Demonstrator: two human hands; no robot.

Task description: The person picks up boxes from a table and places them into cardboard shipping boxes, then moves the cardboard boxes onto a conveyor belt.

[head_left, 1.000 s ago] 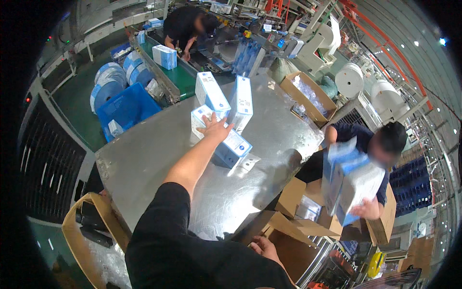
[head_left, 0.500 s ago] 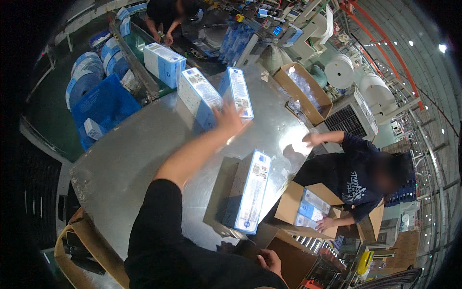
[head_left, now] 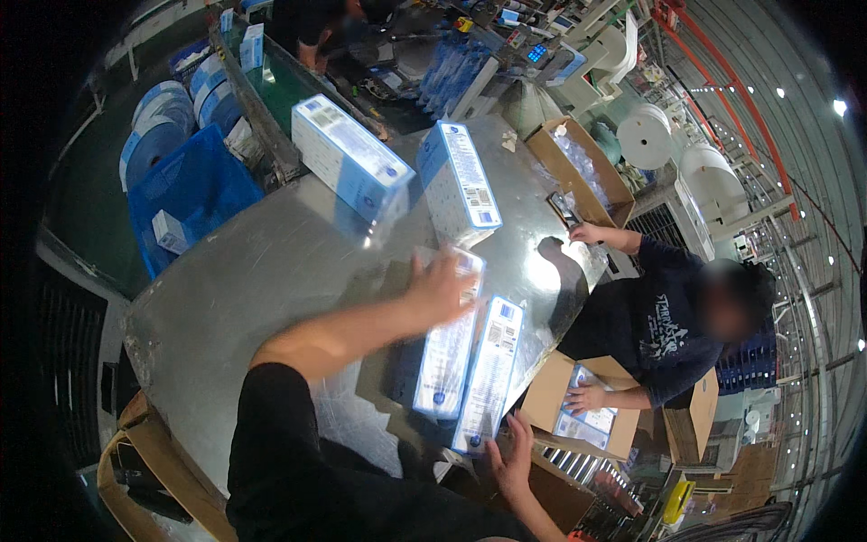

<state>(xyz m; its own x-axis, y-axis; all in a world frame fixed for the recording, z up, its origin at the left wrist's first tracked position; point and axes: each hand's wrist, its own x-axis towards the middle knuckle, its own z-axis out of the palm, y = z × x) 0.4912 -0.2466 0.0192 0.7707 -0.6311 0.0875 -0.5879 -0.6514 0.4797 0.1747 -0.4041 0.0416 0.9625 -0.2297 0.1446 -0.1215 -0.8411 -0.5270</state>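
Observation:
Two long blue-and-white boxes stand side by side near the front of the metal table point(head_left: 244, 307). My left hand point(head_left: 441, 291) reaches over the far end of the left box point(head_left: 444, 369) and grips it, slightly blurred. At the near end of the right box point(head_left: 489, 375), my right hand point(head_left: 513, 454) rests against or close to the corner, thumb and fingers apart. Farther back, a similar box point(head_left: 458, 181) stands on the table. Another box point(head_left: 350, 155) lies at an angle by the conveyor's end, its near end blurred.
A green conveyor point(head_left: 280, 95) carries a small box point(head_left: 252, 47) at the far left. Beside it sits a blue crate point(head_left: 194, 194). On the right, a co-worker point(head_left: 664, 307) has a hand in an open carton point(head_left: 551, 390) of boxes. A cardboard box of clear plastic point(head_left: 582, 172) stands behind.
My left hand has brought a box nearer, beside the front one. My right hand has risen to that front box's near end. The conveyor's box has slid onto the table.

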